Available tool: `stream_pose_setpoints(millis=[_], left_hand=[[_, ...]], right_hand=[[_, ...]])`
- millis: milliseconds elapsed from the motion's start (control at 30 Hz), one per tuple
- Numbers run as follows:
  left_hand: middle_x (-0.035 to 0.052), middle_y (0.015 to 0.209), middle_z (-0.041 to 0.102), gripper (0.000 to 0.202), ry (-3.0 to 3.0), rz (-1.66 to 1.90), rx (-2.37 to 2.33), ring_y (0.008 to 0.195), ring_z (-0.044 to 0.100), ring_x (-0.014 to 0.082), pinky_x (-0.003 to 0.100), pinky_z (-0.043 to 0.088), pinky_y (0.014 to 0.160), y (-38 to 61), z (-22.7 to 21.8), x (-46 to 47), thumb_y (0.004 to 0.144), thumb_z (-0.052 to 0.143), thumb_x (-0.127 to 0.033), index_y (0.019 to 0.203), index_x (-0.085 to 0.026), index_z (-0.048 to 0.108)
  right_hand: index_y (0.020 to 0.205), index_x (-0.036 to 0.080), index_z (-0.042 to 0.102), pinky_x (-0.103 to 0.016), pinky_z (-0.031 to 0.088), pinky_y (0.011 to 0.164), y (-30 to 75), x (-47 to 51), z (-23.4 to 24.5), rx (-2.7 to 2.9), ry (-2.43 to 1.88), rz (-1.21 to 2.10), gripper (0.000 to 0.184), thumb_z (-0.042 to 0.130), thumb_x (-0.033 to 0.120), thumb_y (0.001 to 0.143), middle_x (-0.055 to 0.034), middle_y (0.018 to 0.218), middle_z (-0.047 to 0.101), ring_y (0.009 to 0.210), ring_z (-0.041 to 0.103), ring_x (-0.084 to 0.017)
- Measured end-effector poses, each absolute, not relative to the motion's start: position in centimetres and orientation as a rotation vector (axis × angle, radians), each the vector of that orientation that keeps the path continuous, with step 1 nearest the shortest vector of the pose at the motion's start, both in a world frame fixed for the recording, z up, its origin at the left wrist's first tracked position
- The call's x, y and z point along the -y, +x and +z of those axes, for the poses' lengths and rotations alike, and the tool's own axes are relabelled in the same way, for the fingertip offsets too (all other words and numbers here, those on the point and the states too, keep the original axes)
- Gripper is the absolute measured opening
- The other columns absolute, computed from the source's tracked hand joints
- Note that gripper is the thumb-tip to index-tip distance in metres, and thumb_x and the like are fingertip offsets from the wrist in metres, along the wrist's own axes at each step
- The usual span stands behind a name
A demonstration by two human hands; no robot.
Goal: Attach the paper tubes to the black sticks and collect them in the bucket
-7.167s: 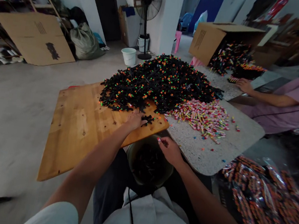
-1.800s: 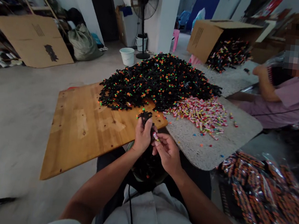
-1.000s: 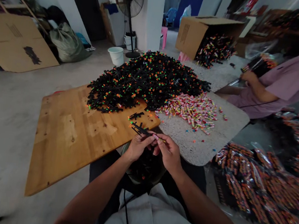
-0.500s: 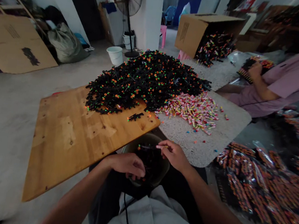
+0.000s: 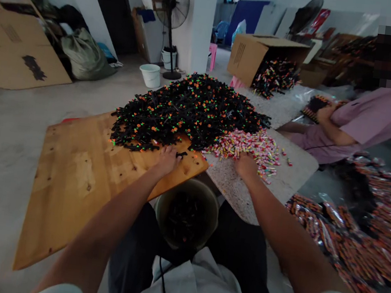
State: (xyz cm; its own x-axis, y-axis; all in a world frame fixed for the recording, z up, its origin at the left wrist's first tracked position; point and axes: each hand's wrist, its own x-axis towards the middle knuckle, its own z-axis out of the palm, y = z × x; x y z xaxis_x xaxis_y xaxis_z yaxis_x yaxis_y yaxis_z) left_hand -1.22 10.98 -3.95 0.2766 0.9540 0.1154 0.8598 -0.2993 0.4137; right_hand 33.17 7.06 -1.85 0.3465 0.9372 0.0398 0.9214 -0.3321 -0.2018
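Note:
On the wooden board (image 5: 83, 171), my left hand (image 5: 168, 160) has its fingers closed over one end of a small black toy gun (image 5: 182, 154). My right hand (image 5: 247, 165) reaches into the near edge of a heap of small pink-and-yellow tubes (image 5: 252, 143), its fingertips hidden among them. Behind both hands rises a big heap of black toy guns (image 5: 193, 101) with orange and green bits. Between my knees stands a bucket (image 5: 213, 219) with dark pieces inside.
The speckled tabletop (image 5: 285, 161) adjoins the board on the right. A tipped cardboard box (image 5: 246, 56) spills toy pieces at the back. A co-worker in a pink shirt (image 5: 372, 115) sits at right. Bagged goods (image 5: 353, 244) cover the floor there. A fan (image 5: 171, 2) stands behind.
Both hands have left the space over the bucket and moved forward, the left to the lone toy gun, the right to the tubes. The gun and tube held over the bucket no longer show.

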Motion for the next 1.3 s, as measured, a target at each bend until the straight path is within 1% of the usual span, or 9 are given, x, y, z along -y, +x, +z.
stream_pose_setpoints(millis=[167,300,433,500,600,733,900,1167,1300], left_hand=[[0.0192,0.130,0.064,0.029,2.223,0.596,-1.692,0.127,0.053,0.0321,0.047,0.038,0.114,-2.2,-5.3,-10.3,0.097,0.056,-0.027,0.120,-0.012,0.066],[0.0157,0.112,0.069,0.024,2.080,0.638,-1.719,0.109,0.062,0.0300,0.043,0.049,0.099,-3.6,-4.3,-9.3,0.089,0.068,-0.025,0.110,-0.014,0.064],[0.0081,0.095,0.068,0.018,1.833,0.758,-1.650,0.091,0.064,0.0241,0.040,0.054,0.088,-3.7,-2.6,-7.7,0.086,0.068,-0.024,0.101,-0.017,0.062],[0.0066,0.098,0.070,0.029,1.650,0.846,-1.436,0.091,0.066,0.0222,0.038,0.056,0.084,-3.4,-1.7,-6.3,0.083,0.070,-0.025,0.111,-0.018,0.063],[0.0062,0.102,0.072,0.057,1.377,0.837,-1.065,0.091,0.070,0.0209,0.035,0.060,0.079,-2.6,-0.2,-3.8,0.080,0.071,-0.027,0.135,-0.020,0.058],[0.0036,0.090,0.070,0.060,1.263,0.783,-0.908,0.077,0.071,0.0179,0.032,0.062,0.070,-1.4,1.7,-1.0,0.081,0.076,-0.039,0.137,-0.019,0.062],[-0.0012,0.070,0.064,0.062,1.345,0.853,-0.913,0.059,0.064,0.0118,0.026,0.059,0.061,-0.4,2.6,0.1,0.087,0.072,-0.062,0.127,-0.014,0.070],[0.0053,0.079,0.074,0.058,1.469,0.824,-0.957,0.069,0.071,0.0154,0.024,0.056,0.061,0.1,3.1,0.7,0.090,0.070,-0.062,0.123,-0.014,0.073],[0.0063,0.084,0.075,0.051,1.587,0.841,-0.984,0.065,0.069,0.0152,0.023,0.054,0.056,0.1,3.7,1.1,0.092,0.068,-0.058,0.120,-0.016,0.075]], right_hand=[[0.132,0.011,0.066,-0.035,0.047,0.085,33.8,-6.4,-2.6,1.855,-2.384,0.051,0.036,0.050,0.022,0.102,-0.0238,0.136,0.058,0.106,0.066,-0.029],[0.124,0.013,0.071,-0.034,0.045,0.085,32.4,-5.3,-2.2,1.854,-2.221,-0.045,0.034,0.049,0.027,0.103,-0.0210,0.134,0.059,0.107,0.064,-0.028],[0.119,0.015,0.073,-0.032,0.048,0.084,28.5,-2.9,-1.3,1.801,-1.933,0.252,0.031,0.050,0.029,0.102,-0.0147,0.112,0.073,0.094,0.067,-0.025],[0.115,0.018,0.074,-0.031,0.050,0.079,26.1,-1.3,-0.7,1.804,-1.706,0.533,0.031,0.052,0.036,0.102,-0.0089,0.097,0.076,0.084,0.068,-0.023],[0.117,0.022,0.076,-0.030,0.052,0.076,23.2,0.8,0.3,1.766,-1.413,0.789,0.034,0.056,0.044,0.102,-0.0055,0.096,0.078,0.082,0.070,-0.021],[0.122,0.023,0.077,-0.031,0.055,0.077,21.5,1.9,1.6,1.673,-1.233,0.919,0.034,0.062,0.043,0.098,-0.0054,0.101,0.079,0.086,0.071,-0.021],[0.121,0.024,0.078,-0.027,0.053,0.065,21.7,2.2,2.8,1.652,-1.190,0.966,0.034,0.066,0.042,0.095,-0.0038,0.092,0.078,0.075,0.068,-0.018],[0.116,0.019,0.081,-0.025,0.041,0.048,22.6,3.0,4.2,1.626,-1.202,1.129,0.040,0.065,0.049,0.095,0.0026,0.058,0.062,0.047,0.053,-0.013],[0.110,0.018,0.082,-0.024,0.041,0.046,23.1,2.9,3.8,1.577,-1.167,1.241,0.040,0.066,0.052,0.094,0.0043,0.053,0.057,0.044,0.049,-0.012]])
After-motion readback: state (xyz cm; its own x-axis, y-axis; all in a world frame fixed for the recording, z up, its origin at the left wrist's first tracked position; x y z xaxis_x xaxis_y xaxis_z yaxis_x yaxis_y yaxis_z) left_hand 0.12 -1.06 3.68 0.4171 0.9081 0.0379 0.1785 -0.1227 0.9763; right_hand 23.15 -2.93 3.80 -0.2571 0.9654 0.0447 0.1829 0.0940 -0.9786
